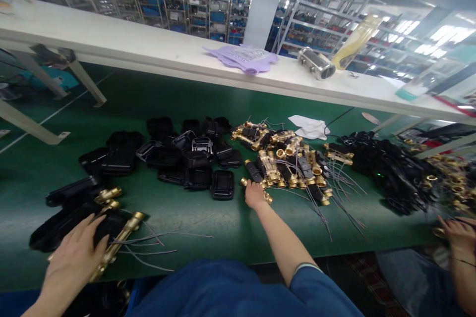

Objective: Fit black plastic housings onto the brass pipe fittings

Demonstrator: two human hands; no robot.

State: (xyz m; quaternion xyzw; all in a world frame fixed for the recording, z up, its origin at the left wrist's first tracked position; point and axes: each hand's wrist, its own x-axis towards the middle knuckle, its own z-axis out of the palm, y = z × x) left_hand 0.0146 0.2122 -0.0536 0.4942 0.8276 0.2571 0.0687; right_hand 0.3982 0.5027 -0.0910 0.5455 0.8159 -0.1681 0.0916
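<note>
While the left hand lies at the near left with its fingers spread and its thumb apart, a long golden brass pipe fitting with thin grey wires rests on the green tabletop just to its right. Black plastic housings lie under and just beyond that hand; whether it grips one, I cannot tell. The right hand, near the middle, is curled round a brass tube piece whose ends show on either side of it. Just beyond and to its right lies a heap of brass fittings with black plastic parts; rectangular black plastic casings lie to its left, near but apart.
</note>
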